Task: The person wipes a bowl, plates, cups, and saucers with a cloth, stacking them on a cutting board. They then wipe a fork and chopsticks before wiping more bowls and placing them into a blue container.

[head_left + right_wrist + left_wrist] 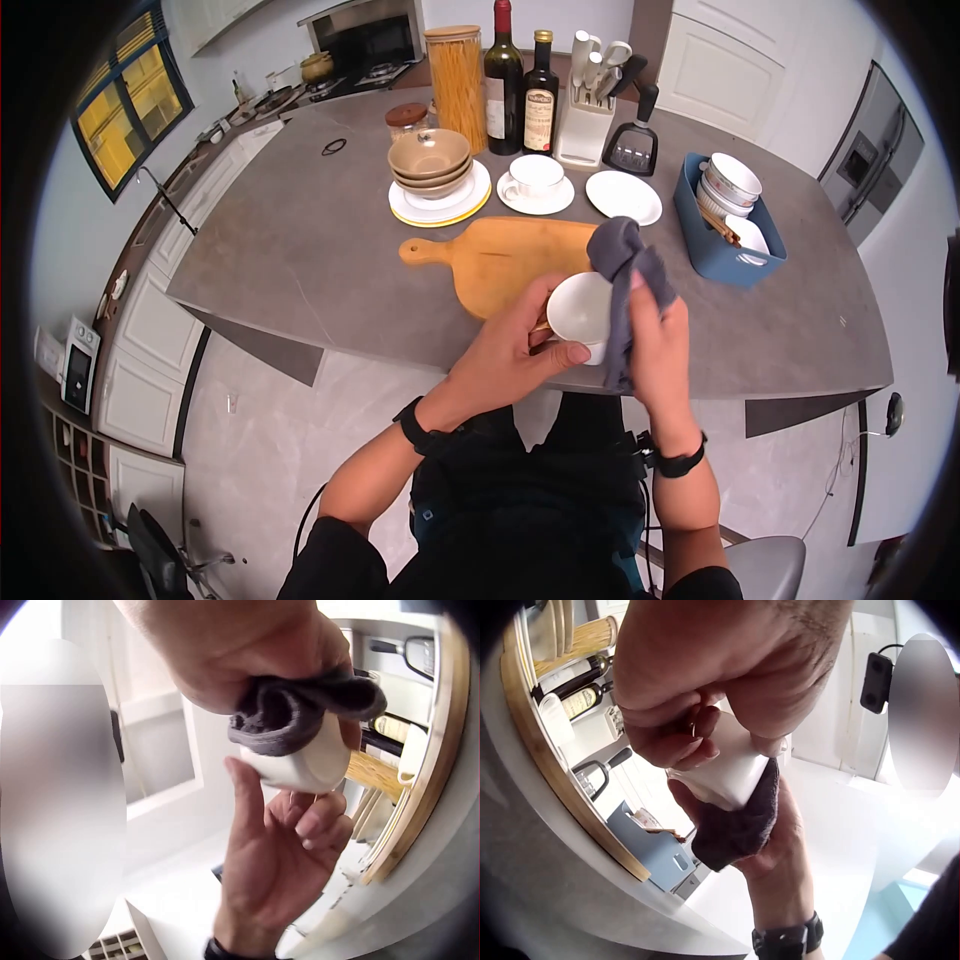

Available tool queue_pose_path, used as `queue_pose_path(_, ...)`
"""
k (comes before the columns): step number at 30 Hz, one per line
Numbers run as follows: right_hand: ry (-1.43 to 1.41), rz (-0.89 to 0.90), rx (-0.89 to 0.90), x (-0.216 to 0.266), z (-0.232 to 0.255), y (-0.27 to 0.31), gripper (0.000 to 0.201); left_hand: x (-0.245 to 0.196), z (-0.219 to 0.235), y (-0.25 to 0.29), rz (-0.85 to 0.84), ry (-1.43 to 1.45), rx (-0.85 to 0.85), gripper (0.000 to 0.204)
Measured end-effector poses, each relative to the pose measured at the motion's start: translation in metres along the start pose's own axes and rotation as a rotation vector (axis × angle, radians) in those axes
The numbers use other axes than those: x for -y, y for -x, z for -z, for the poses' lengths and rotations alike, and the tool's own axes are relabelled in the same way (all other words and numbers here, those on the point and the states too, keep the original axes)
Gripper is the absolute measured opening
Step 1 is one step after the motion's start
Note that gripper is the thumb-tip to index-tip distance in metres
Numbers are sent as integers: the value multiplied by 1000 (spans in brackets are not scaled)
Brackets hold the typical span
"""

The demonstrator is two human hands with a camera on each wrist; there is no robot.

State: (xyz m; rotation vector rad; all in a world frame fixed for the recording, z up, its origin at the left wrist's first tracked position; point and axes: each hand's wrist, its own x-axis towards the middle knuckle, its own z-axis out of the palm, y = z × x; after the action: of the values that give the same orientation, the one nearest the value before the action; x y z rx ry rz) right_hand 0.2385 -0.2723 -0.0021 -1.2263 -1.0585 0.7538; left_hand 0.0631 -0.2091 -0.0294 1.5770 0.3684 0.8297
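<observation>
A white cup [578, 308] is held above the table's near edge, its mouth tilted up toward the head view. My left hand [515, 345] grips it by the handle side, thumb along the rim. A dark grey cloth [620, 260] hangs over the cup's right side, and my right hand [655, 345] grips it against the cup. In the left wrist view the cloth [739, 825] covers the cup's [731, 765] lower end. The right wrist view shows the cloth [281, 720] bunched over the cup [319, 761], with the left hand's [277, 862] fingers at the handle.
A wooden cutting board [500, 265] lies just beyond the hands. Behind it stand stacked bowls [430, 155] on plates, a cup on a saucer [536, 200], a white plate [624, 198], bottles [504, 100] and a knife block [583, 130]. A blue basket [715, 245] with dishes is at right.
</observation>
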Motion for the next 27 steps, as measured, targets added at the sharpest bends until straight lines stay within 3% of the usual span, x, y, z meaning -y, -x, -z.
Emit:
queue_pose_path(2,-373,-247,185,-14,17,-10,39,-2,-2,5,-26,-33,31,62)
queue_pose_path(4,-684,-379,241,-25,23,-8,39,-5,-3,5,-105,-119,110,68)
queue_pose_path(8,-764,-429,236,-30,28,1,37,-19,2,6,-121,-268,67,63)
queue_pose_path(10,-845,-433,188,-34,30,7,37,-30,2,7,-170,-676,-4,56)
queue_pose_path(11,-842,-438,186,-35,33,7,37,-30,0,5,-167,-671,-4,56)
queue_pose_path(13,-761,-394,221,-35,39,7,36,-28,-5,2,-575,-956,8,32)
queue_pose_path(14,-762,-398,219,-34,40,10,36,-24,-7,2,-571,-954,9,32)
queue_pose_path(16,-818,-463,221,-31,42,14,35,-16,-13,2,-627,-784,114,23)
queue_pose_path(17,-1014,-573,302,-44,48,9,33,-18,-18,2,-568,-662,178,19)
queue_pose_path(18,-941,-611,204,-47,49,10,33,-20,-23,4,-572,-662,180,19)
queue_pose_path(20,-1219,-742,445,-48,55,11,37,-22,-30,8,-365,-329,192,11)
queue_pose_path(21,-1222,-742,447,-46,55,17,37,-22,-32,7,-364,-331,192,11)
queue_pose_path(23,-240,-474,142,-25,43,32,40,-22,-36,4,-441,-380,107,11)
queue_pose_path(24,-243,-472,140,-38,40,32,40,-21,-39,5,-441,-382,111,11)
queue_pose_path(26,-1243,-547,464,-67,31,26,45,-16,-45,9,-150,31,-50,15)
queue_pose_path(27,-1336,-632,521,-69,22,21,49,-11,-48,9,-26,219,-150,18)
